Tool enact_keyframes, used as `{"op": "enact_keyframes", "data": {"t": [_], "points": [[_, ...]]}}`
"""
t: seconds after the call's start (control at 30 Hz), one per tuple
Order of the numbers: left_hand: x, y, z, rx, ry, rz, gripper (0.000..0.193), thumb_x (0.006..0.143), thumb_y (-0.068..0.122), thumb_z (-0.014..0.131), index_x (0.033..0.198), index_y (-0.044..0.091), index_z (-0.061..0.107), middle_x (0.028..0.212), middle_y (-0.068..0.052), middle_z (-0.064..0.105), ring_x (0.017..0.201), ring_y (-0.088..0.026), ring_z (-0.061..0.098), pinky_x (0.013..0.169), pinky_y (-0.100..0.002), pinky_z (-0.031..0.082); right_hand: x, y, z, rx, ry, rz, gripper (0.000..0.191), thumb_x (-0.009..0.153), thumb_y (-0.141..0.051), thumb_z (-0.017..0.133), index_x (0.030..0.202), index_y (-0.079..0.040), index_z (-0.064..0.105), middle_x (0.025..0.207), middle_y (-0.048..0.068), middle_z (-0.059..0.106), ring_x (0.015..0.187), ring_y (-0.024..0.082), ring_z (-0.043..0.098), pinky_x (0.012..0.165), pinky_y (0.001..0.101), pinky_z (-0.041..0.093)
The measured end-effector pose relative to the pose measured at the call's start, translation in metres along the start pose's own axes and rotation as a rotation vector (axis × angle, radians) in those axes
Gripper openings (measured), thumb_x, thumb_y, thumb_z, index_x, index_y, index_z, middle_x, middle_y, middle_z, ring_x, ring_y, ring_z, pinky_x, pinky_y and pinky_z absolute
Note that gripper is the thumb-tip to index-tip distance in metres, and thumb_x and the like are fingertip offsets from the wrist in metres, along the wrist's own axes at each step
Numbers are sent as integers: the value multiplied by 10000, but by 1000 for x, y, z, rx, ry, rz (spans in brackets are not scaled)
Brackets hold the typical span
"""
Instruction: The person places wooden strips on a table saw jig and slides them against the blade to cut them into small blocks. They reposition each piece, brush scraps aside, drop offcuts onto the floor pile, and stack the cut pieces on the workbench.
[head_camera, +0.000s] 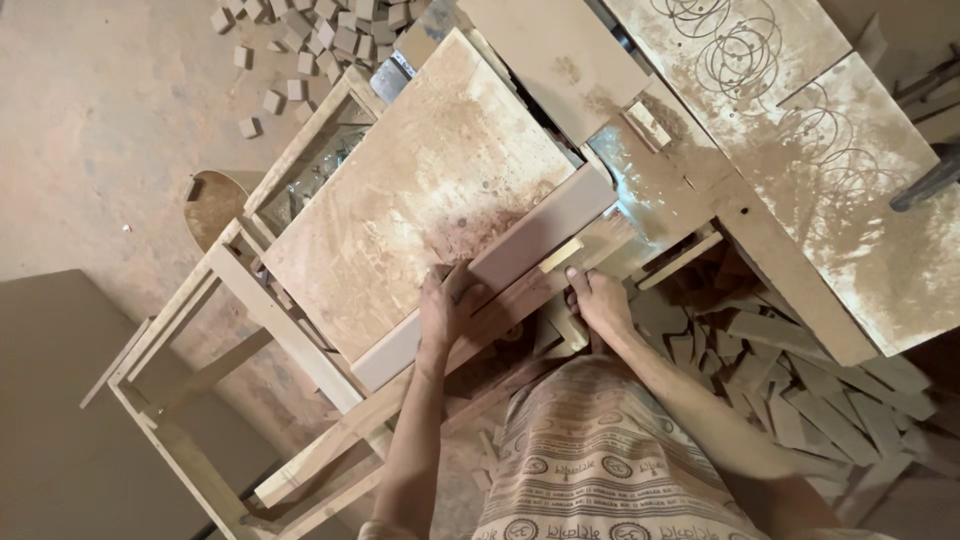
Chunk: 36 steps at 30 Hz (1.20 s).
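A person stands at a dusty wooden saw table (400, 200) and looks down at 2 bare hands. The left hand (447, 305) lies flat on a long pale board strip (500, 270) that sits on edge along the near side of the table. Its fingers are spread and press down on the strip; they are not curled around it. The right hand (600, 300) is just right of the strip, at the near corner of the table. Its fingers bend over the table's wooden edge rail (520, 300) and touch it, but I cannot tell if they grip it tight.

A small pale wood block (562, 256) lies on the table right beside the far end of the strip. Beyond the table's far left corner, a heap of little square wood blocks (310, 30) lies on the floor. To the right of the table, a pile of flat wood scraps (800, 380) lies low down. A board with drawn circles (760, 50) lies past the table's far right side.
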<state>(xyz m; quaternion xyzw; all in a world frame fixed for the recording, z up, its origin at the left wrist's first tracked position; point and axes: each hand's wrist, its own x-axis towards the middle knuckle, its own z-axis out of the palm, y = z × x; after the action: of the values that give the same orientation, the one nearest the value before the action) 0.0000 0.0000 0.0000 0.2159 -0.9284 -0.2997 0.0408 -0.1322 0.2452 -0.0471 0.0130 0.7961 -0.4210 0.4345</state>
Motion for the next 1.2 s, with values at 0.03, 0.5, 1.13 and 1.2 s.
{"op": "enact_keyframes", "data": {"t": [0.03, 0.5, 1.13, 1.2], "points": [[-2, 1, 0, -3, -1, -14, 492, 786, 187, 839, 1248, 71, 714, 1066, -143, 660, 1005, -343, 623, 878, -448, 510, -3, -1, 0, 1, 3, 8, 493, 1027, -406, 558, 850, 30, 705, 667, 103, 729, 572, 186, 724, 596, 346, 578], [47, -13, -22, 134, -19, -52, 539, 816, 200, 810, 1327, 85, 685, 1098, -143, 622, 1031, -351, 601, 883, -484, 489, 29, -70, 17, -84, 17, -31, 529, 1042, -383, 539, 725, 7, 705, 597, 103, 700, 522, 210, 680, 580, 365, 522], [-60, 44, -8, 8, 38, 16, 456, 787, 78, 757, 1241, 106, 724, 1062, -153, 659, 1022, -340, 629, 898, -466, 519, -70, 14, -28, -78, 1, -106, 563, 1046, -419, 515, 730, 10, 698, 576, 113, 671, 535, 241, 686, 611, 400, 546], [-56, 51, -1, 32, 66, 0, 439, 797, 79, 741, 1235, 113, 738, 1053, -134, 670, 1018, -327, 636, 880, -464, 515, -72, 15, -31, -44, 3, -108, 560, 1049, -418, 526, 743, 19, 697, 581, 113, 670, 528, 231, 677, 601, 391, 543]]}}
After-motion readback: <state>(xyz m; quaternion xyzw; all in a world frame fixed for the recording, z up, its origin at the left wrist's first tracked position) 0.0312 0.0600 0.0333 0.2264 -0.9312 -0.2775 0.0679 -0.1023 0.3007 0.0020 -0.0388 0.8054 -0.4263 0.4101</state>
